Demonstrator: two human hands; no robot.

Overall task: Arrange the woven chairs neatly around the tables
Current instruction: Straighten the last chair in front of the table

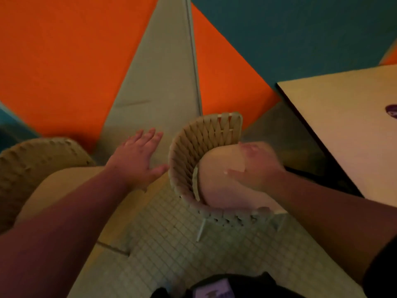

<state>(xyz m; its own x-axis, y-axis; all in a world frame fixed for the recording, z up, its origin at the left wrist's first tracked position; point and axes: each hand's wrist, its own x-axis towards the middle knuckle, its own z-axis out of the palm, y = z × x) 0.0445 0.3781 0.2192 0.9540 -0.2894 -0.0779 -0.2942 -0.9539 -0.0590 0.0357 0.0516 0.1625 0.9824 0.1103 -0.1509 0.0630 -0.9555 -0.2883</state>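
Note:
A beige woven chair (189,151) with a curved back and a pale seat cushion stands in the middle of the view, just left of a light table (343,125). My right hand (255,166) rests on the chair's seat cushion, blurred, fingers curled over its edge. My left hand (139,158) hovers open with fingers spread just left of the chair's back, the thumb near the woven rim. A second woven chair (32,166) with a pale cushion sits at the far left, partly under my left forearm.
The wall behind is orange and teal with a pale pillar (163,82) between them. Small pale floor tiles (171,244) lie below the chair. The table's dark edge runs close to the chair's right side. Dark clothing shows at the bottom.

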